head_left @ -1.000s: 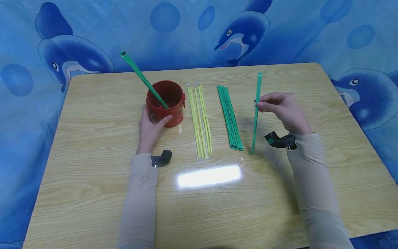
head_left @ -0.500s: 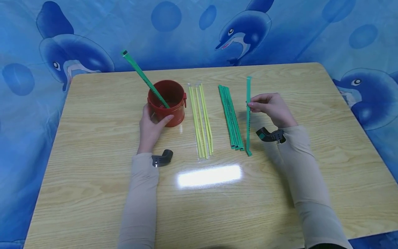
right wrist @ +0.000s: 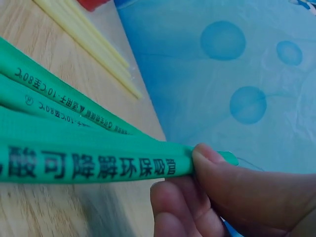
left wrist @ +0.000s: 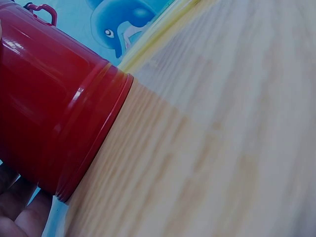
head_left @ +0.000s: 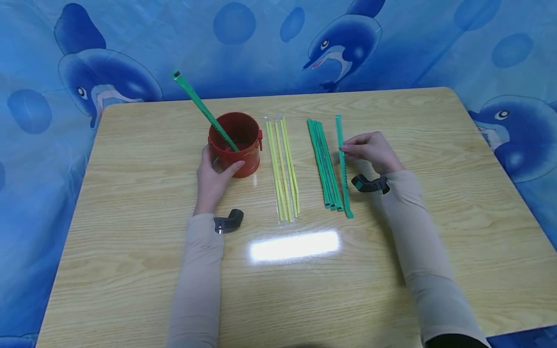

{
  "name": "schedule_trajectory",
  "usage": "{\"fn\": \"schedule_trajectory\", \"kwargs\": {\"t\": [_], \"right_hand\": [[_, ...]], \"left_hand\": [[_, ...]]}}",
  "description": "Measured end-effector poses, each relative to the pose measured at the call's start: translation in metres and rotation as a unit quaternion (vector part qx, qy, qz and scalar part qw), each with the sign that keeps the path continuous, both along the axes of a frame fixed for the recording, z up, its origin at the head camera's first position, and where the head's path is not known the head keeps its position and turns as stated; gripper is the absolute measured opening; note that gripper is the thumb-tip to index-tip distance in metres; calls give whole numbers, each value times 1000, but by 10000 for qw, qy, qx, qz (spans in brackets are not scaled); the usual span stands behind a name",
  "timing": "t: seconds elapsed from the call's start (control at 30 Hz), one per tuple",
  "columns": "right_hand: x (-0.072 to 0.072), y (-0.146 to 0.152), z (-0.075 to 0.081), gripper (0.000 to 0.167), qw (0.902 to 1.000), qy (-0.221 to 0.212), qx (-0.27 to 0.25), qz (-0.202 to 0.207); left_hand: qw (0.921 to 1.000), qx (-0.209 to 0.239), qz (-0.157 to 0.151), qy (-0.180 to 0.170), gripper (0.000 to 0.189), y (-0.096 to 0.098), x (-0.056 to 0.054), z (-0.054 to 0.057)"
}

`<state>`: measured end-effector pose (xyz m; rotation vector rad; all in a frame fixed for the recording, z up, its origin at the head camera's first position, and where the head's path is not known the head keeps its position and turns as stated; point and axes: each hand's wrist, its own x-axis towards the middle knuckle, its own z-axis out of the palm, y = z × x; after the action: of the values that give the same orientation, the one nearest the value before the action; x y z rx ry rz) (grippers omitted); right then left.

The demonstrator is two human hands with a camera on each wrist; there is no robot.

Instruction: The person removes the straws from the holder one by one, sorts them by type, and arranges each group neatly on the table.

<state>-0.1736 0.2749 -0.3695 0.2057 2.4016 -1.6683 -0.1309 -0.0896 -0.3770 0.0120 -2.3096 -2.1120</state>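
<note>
My left hand [head_left: 211,181] grips the small red metal bucket [head_left: 245,162] at its near left side, thumb across the front. In the left wrist view, fingertips [left wrist: 32,212] curl against the bucket's wall. One green-wrapped straw [head_left: 201,105] leans up and left out of the bucket. My right hand [head_left: 371,151] pinches another green-wrapped straw [head_left: 344,179] near its upper half, between thumb and fingers. Printed characters run along this wrapper in the right wrist view. Just left of it lies a row of several green-wrapped straws [head_left: 323,162], close alongside.
Several yellow straws [head_left: 283,169] in clear sleeves lie between the bucket and the green row. All stand on a wood-grain table [head_left: 278,295]. A blue dolphin-print sheet [head_left: 265,63] hangs behind the table's far edge. A bright light reflection shows on the tabletop.
My right hand has moved left, bringing its green straw down from over the table's right part to beside the green row. My left hand keeps holding the bucket in place.
</note>
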Motion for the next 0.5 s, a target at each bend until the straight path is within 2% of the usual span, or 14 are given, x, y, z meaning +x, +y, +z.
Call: {"fn": "schedule_trajectory", "kwargs": {"t": [0.17,0.5], "right_hand": [[-6,-2,-7,13,9998,-70,-202,-52],[-19,-4,-13,14,9998,-185,-46,-16]], "left_hand": [[10000,-52,26,-37,72,-1,0,-1],[9999,73,20,100,72,0,-1,-2]]}}
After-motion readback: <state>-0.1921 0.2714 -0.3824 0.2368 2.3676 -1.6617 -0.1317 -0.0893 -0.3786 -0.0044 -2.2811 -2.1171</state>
